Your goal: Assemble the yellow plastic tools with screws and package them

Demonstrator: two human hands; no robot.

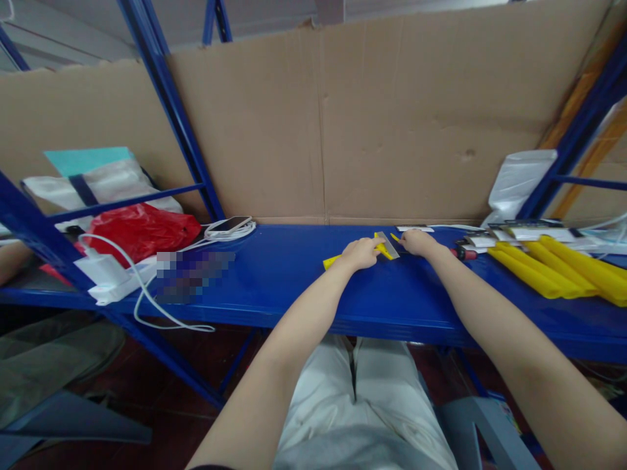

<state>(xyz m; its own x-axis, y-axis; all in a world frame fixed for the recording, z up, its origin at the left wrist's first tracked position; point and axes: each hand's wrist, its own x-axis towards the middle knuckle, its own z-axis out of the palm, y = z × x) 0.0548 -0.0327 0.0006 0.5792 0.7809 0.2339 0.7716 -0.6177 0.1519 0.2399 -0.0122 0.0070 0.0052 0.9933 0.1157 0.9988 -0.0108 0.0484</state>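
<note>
On the blue shelf, my left hand (361,253) is closed around a yellow scraper (332,262). Its handle end sticks out to the left of the hand, and its wide grey metal blade points right. Just right of that blade, my right hand (419,242) has its fingers pressed together around a small yellow piece (394,237), whose tip shows toward the blade. The fingers hide most of this piece, so I cannot tell its kind. A red-and-black tool handle (464,253) lies beside my right wrist.
Several yellow sleeve-like pieces (563,267) lie at the right, before a stack of white-and-black packs. At the left are a phone (232,225) on a coiled cable, a red plastic bag (144,228) and a white power strip (117,287). Cardboard (392,124) stands behind.
</note>
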